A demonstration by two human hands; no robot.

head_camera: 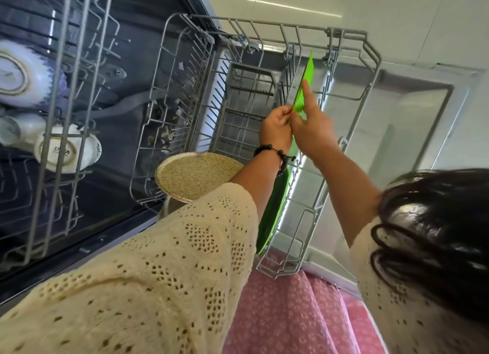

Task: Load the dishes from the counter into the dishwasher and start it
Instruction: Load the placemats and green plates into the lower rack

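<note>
Loading is well underway: both the left hand (275, 130) and right hand (313, 131) pinch a green plate (304, 89) edge-on over the lower rack (352, 62), a speckled plate (195, 176) already racked beside it, cups (66, 152) seemingly up top; starting remains.

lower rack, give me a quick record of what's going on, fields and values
lower rack: pulled out over the open door
green plate: edge-on, held over the rack by both hands
left hand: grips plate edge
right hand: grips plate, index finger along it
second green plate: stands in rack
speckled plate: in rack, near side
upper rack: holds cups
</note>
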